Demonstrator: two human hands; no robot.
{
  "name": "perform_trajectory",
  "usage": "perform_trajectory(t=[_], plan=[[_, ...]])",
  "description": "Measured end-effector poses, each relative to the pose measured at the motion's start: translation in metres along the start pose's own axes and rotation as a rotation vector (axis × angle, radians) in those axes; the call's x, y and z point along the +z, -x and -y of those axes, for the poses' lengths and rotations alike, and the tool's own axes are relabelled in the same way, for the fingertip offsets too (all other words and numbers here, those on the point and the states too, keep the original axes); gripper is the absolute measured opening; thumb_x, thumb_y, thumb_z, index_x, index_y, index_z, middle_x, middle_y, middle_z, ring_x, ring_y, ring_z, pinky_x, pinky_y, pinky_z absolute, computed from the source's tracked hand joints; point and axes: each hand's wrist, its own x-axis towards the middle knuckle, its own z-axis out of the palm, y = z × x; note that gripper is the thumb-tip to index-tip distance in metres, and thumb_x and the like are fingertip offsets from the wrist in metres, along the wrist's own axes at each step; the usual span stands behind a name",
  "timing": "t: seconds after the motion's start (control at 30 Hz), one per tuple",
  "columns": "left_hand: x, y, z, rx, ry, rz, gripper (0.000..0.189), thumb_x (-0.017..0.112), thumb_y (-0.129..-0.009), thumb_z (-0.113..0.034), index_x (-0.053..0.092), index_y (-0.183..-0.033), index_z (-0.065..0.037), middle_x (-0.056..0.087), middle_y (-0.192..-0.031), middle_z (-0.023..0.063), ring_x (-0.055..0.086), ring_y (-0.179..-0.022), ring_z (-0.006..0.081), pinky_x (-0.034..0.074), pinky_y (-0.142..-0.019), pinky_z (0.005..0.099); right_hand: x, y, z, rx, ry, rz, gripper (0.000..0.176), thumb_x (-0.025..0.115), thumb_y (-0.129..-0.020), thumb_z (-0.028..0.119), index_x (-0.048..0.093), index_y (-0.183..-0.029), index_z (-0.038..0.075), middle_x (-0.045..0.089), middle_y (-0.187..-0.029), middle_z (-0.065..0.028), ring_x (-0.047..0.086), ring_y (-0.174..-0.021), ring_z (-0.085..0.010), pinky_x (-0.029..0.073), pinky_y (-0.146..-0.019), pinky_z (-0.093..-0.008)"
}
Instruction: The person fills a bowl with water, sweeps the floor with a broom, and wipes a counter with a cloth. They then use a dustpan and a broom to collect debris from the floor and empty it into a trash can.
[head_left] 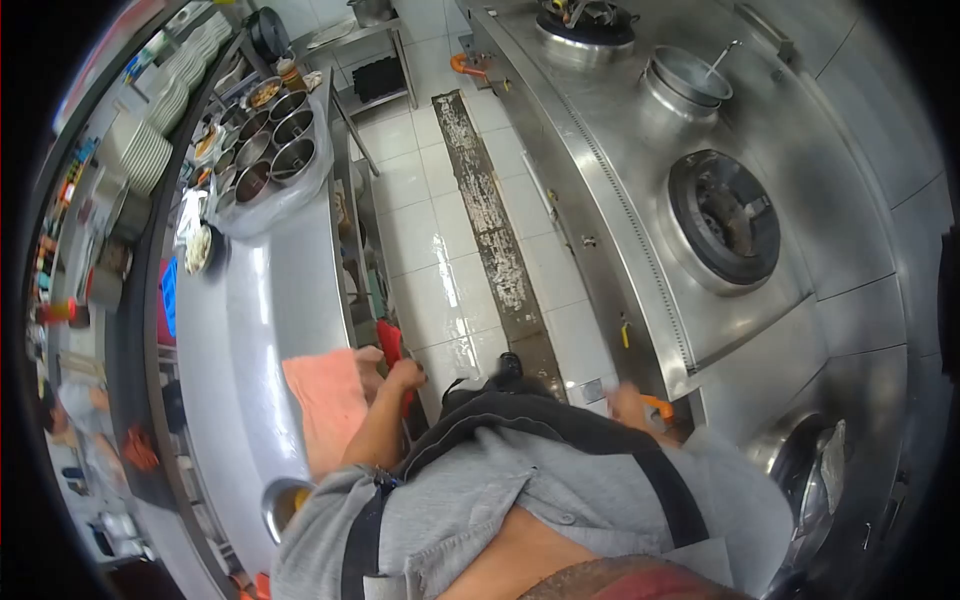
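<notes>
My left hand (404,376) is at the edge of the steel counter on the left, fingers curled. Bright red material (390,343) shows above and below this hand and overlaps it. Beside it, a peach-coloured cloth (325,405) lies spread over the counter edge, close to the fingers. I cannot tell which of these the left hand grips. My right hand (627,405) hangs low on the other side of my body, smeared by motion, near an orange pipe (657,406) by the stove's front.
Round metal containers (292,128) stand in clear plastic on the steel counter (255,300). Stacked plates (135,150) fill the left shelf. To the right, the steel stove (640,220) carries a black-ringed burner (723,215) and a metal pot (690,78). A dark floor strip (490,210) runs ahead over wet tiles.
</notes>
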Motion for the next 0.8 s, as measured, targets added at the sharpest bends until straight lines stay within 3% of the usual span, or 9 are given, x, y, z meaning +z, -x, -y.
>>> perform_trajectory(t=[0.03,0.07,0.1,0.13,0.3,0.47,0.6,0.63,0.8], plan=[[0.013,0.001,0.020,-0.011,0.108,-0.014,0.041,0.062,-0.072,-0.030,0.064,-0.102,-0.003,0.063,-0.101,0.0197,0.060,-0.097,0.0324,0.046,-0.086,0.0378,0.032,-0.076,-0.012,-0.312,0.242,-0.313,0.049,0.053,-0.083,0.045,0.063,-0.062,0.001,0.057,-0.054,-0.0137,0.059,-0.052,-0.0284,0.049,-0.062,-0.0408],[0.010,0.005,0.028,-0.024,0.102,0.012,0.041,0.062,-0.072,-0.030,0.064,-0.102,-0.003,0.063,-0.101,0.0197,0.060,-0.097,0.0324,0.046,-0.086,0.0378,-0.014,-0.107,0.061,0.080,0.048,0.218,0.045,0.065,-0.077,0.039,0.058,-0.065,-0.004,0.061,-0.078,-0.0237,0.061,-0.078,-0.0370,0.050,-0.066,-0.0429],[0.009,0.010,0.030,-0.071,0.240,-0.033,0.040,0.062,-0.073,-0.030,0.064,-0.102,-0.003,0.064,-0.101,0.0189,0.060,-0.096,0.0320,0.047,-0.086,0.0374,-0.036,-0.135,0.104,-0.062,0.155,0.190,0.045,0.060,-0.080,0.038,0.060,-0.065,-0.004,0.063,-0.072,-0.0208,0.062,-0.070,-0.0351,0.050,-0.067,-0.0423],[0.014,0.016,0.032,-0.125,0.384,-0.078,0.039,0.062,-0.074,-0.030,0.064,-0.103,-0.003,0.064,-0.101,0.0180,0.061,-0.096,0.0316,0.047,-0.085,0.0370,-0.016,-0.201,0.096,-0.617,0.492,-0.309,0.044,0.056,-0.083,0.036,0.063,-0.062,-0.001,0.062,-0.061,-0.0168,0.061,-0.059,-0.0335,0.050,-0.067,-0.0419],[0.014,-0.011,0.036,-0.357,0.685,-0.032,0.032,0.062,-0.076,-0.026,0.066,-0.099,-0.005,0.065,-0.099,0.0152,0.063,-0.088,0.0288,0.050,-0.079,0.0368,-0.129,-0.275,0.313,-0.289,0.020,-0.040,0.044,0.054,-0.087,0.036,0.056,-0.063,0.000,0.056,-0.051,-0.0091,0.057,-0.047,-0.0199,0.047,-0.047,-0.0327],[0.015,-0.049,0.140,0.134,0.066,0.170,0.030,0.061,-0.075,-0.025,0.066,-0.097,-0.006,0.066,-0.097,0.0146,0.063,-0.087,0.0278,0.050,-0.078,0.0368,-0.126,-0.351,0.349,-0.611,0.111,-0.305,0.040,0.059,-0.086,0.032,0.054,-0.061,0.001,0.052,-0.048,-0.0092,0.052,-0.041,-0.0155,0.041,-0.041,-0.0308],[-0.075,-0.248,0.123,0.397,-0.045,0.165,0.028,0.055,-0.072,-0.024,0.067,-0.092,-0.007,0.066,-0.093,0.0132,0.064,-0.082,0.0278,0.051,-0.074,0.0381,-0.109,-0.355,0.301,-0.278,0.061,-0.068,0.038,0.060,-0.085,0.029,0.054,-0.063,-0.001,0.052,-0.048,-0.0099,0.053,-0.041,-0.0178,0.042,-0.043,-0.0346],[-0.104,-0.283,0.134,0.109,0.173,0.122,0.034,0.054,-0.069,-0.029,0.067,-0.092,-0.007,0.066,-0.091,0.0129,0.064,-0.080,0.0291,0.051,-0.073,0.0403,-0.114,-0.345,0.299,-0.222,0.079,-0.039,0.037,0.060,-0.084,0.029,0.055,-0.064,-0.001,0.053,-0.048,-0.0099,0.053,-0.041,-0.0178,0.042,-0.043,-0.0340],[-0.381,-0.415,0.074,-0.115,0.232,-0.248,0.034,0.051,-0.075,-0.029,0.067,-0.088,-0.002,0.065,-0.095,0.0185,0.062,-0.087,0.0336,0.050,-0.075,0.0419,-0.105,-0.306,0.257,0.095,-0.010,-0.029,0.029,0.062,-0.082,0.028,0.064,-0.076,0.000,0.060,-0.059,-0.0135,0.061,-0.052,-0.0232,0.047,-0.052,-0.0361]])
